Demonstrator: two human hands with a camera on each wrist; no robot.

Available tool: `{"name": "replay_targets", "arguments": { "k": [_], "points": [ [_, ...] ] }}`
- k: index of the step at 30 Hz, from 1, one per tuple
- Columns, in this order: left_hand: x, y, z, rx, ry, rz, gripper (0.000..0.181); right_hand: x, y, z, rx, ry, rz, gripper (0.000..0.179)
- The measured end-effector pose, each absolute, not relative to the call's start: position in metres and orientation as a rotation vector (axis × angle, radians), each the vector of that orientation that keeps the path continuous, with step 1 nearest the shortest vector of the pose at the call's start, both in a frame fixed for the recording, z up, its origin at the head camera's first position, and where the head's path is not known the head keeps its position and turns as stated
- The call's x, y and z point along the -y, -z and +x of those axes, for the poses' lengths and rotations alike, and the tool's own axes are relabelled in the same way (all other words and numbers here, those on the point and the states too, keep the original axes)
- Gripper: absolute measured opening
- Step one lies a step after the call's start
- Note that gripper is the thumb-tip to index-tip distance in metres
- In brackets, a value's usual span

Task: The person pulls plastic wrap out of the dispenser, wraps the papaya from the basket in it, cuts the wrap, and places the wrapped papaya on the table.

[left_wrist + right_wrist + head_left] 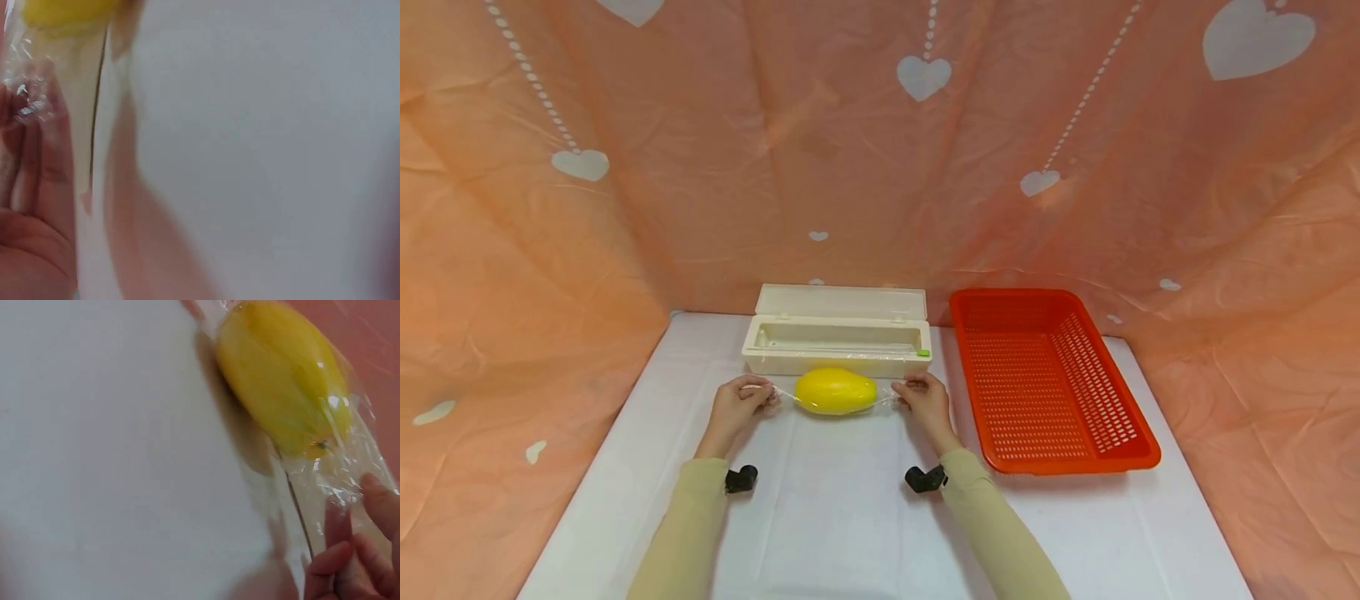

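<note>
A yellow oblong fruit (836, 392), smooth and mango-like, is wrapped in clear plastic wrap (340, 475) that gathers at both ends. My left hand (739, 408) pinches the gathered wrap at the fruit's left end. At the opposite end, my right hand (927, 406) grips the other tail of wrap between thumb and fingers. The wrap stretches between the two hands with the fruit in the middle. In the right wrist view a small dark stem spot shows on the fruit through the film. Part of my left hand (34, 206) falls outside the left wrist view.
Just behind the fruit stands a white wrap dispenser box (842, 367) with its lid (841, 302) raised and a green slider (923, 353) at its right. A red perforated basket (964, 367) is to the right. The white-covered table (835, 525) meets an orange curtain (850, 192) behind.
</note>
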State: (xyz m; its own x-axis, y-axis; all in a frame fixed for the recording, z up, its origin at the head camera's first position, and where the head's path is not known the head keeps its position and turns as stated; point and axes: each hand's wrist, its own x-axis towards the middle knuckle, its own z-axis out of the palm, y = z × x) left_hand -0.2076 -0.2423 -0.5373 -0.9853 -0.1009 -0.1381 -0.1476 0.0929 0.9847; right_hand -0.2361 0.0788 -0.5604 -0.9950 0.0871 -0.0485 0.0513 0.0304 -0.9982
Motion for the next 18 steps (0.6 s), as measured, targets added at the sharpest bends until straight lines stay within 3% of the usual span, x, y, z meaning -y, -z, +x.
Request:
{"name": "replay_targets", "arguments": {
  "k": [7, 18],
  "points": [
    [0.2408, 0.5330, -0.2127, -1.998, -2.208, -0.535, 0.046, -0.0805, 0.5536, -0.2388, 2.402, -2.154, -0.200, 0.035],
    [0.2472, 0.5315, -0.2134, -1.920, -2.195, -0.431, 0.038, -0.0816, 0.5550, -0.2465, 2.435, -2.120, -0.107, 0.018]
  ]
}}
